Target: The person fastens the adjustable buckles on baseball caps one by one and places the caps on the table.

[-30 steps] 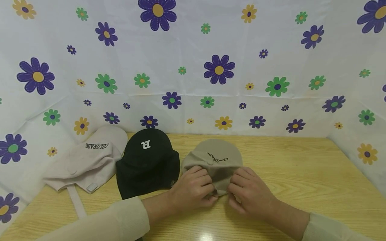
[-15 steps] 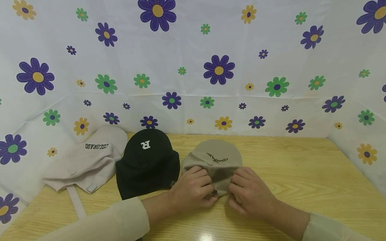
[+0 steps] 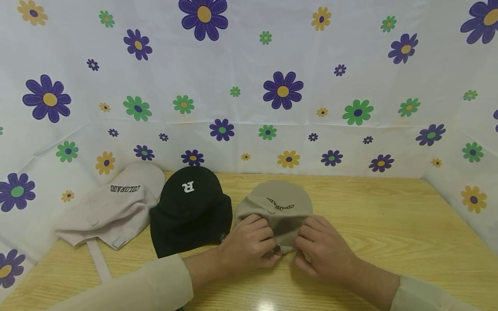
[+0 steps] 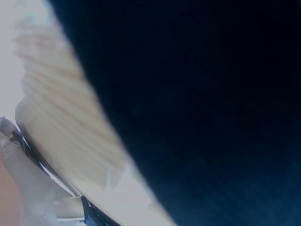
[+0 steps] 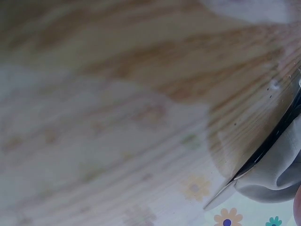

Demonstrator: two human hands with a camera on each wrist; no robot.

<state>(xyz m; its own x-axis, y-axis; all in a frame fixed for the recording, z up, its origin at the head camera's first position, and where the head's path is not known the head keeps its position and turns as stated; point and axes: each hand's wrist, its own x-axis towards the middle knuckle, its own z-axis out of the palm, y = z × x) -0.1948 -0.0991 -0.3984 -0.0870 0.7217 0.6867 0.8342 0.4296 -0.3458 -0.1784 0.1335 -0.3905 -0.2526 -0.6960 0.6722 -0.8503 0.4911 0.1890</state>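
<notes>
A tan baseball cap (image 3: 285,192) marked COLORADO lies on the wooden table, its lettering upside down and its crown creased. My left hand (image 3: 249,242) pinches its near left edge with curled fingers, beside a small dark metal buckle (image 3: 277,249). On the opposite side, my right hand (image 3: 324,246) grips the near right edge. The fingertips of both hands are mostly hidden by the hands themselves. Part of the cap (image 4: 35,188) shows at the lower left in the left wrist view, and some of its cloth (image 5: 268,183) at the lower right in the right wrist view.
A black cap (image 3: 190,203) with a white R lies just left of my left hand. Farther left is a pale COLORADO cap (image 3: 113,207), its strap (image 3: 99,261) hanging toward me. Behind the wooden table (image 3: 389,216) stands a flower-printed white cloth (image 3: 241,56).
</notes>
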